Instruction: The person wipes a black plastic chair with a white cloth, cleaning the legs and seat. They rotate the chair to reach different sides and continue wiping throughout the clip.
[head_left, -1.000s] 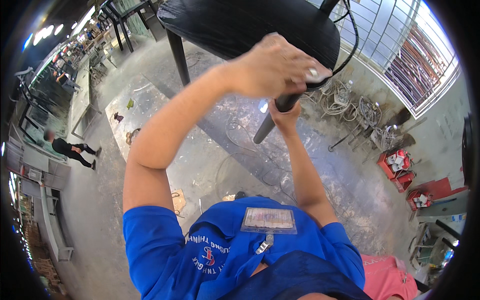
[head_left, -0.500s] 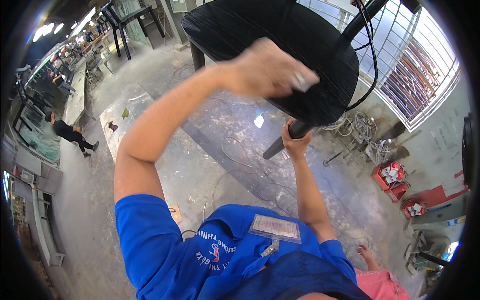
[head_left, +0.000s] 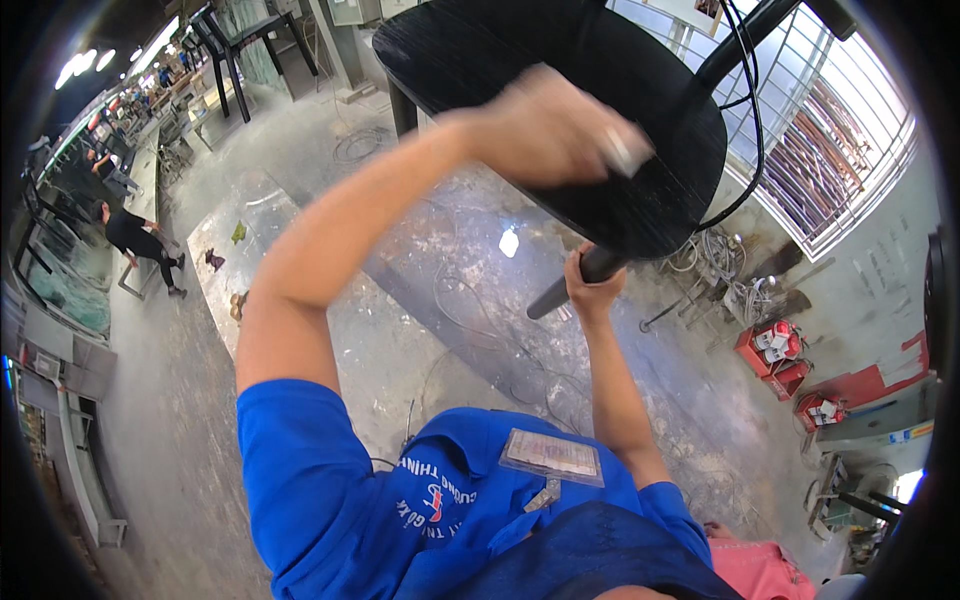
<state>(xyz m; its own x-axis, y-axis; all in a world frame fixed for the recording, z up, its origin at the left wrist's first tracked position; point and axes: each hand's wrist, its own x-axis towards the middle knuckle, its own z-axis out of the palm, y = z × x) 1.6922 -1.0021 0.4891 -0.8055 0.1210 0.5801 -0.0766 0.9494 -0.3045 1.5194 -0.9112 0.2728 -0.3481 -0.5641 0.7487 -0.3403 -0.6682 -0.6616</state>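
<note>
A black chair seat [head_left: 640, 110] with visible wood grain hangs tilted in front of me, high in the view. My left hand [head_left: 560, 130], smeared by motion, is over the seat. Its fingers are closed on a small whitish pad [head_left: 627, 152] held at the seat's surface; the pad's material is too blurred to tell. Beneath the near corner of the seat, my right hand [head_left: 597, 283] wraps round a dark round chair leg [head_left: 555, 296]. How the chair is held up from above is out of view.
A black cable [head_left: 757, 150] hangs beside the seat. Red boxes with fire extinguishers [head_left: 775, 345] stand by the right wall. Another dark chair [head_left: 245, 50] stands at the far left, and a person in black [head_left: 138, 238] is on the left. A pink garment [head_left: 760, 570] shows at lower right.
My left hand and the whitish pad have shifted slightly to the right over the seat. My right hand keeps its hold on the leg. The person in black has changed pose.
</note>
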